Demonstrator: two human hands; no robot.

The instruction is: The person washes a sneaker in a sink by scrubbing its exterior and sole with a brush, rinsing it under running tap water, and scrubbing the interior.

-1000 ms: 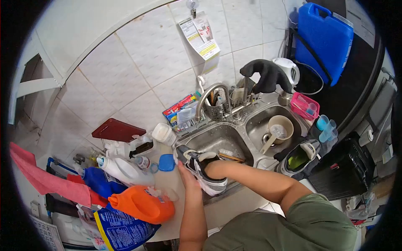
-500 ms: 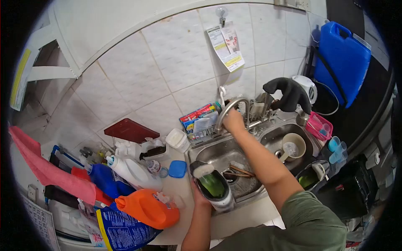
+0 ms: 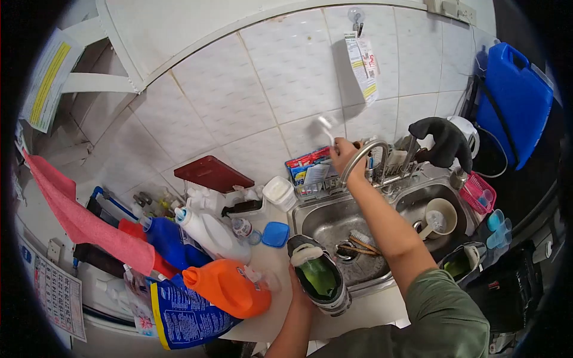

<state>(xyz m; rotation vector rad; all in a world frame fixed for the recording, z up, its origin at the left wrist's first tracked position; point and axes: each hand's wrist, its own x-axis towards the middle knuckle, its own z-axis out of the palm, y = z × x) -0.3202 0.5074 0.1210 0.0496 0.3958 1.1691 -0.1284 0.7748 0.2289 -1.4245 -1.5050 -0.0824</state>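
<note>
My left hand [image 3: 298, 291] is closed around the side of a shoe [image 3: 321, 275], dark and white with a green insole, at the front edge of the sink. Its opening faces up. Behind the tap [image 3: 365, 156], my right hand [image 3: 346, 156] grips a white brush [image 3: 327, 127], its head raised against the tiles; the handle's lower end is hidden in my fingers. A wire rack [image 3: 313, 188] with packets stands just below that hand. In the left basin [image 3: 316, 222] lie a wooden-handled scrubbing brush [image 3: 362, 240] and another wooden piece, near the drain.
A second shoe [image 3: 458, 265] rests right of the sink. A dipper [image 3: 449, 210] sits in the right basin. An orange jug [image 3: 230, 289], a white bottle [image 3: 215, 232] and a blue lid [image 3: 276, 234] occupy the left counter.
My right hand has lifted the white brush up and away from the rack behind the tap. My left hand still holds the shoe. The whole view has shifted.
</note>
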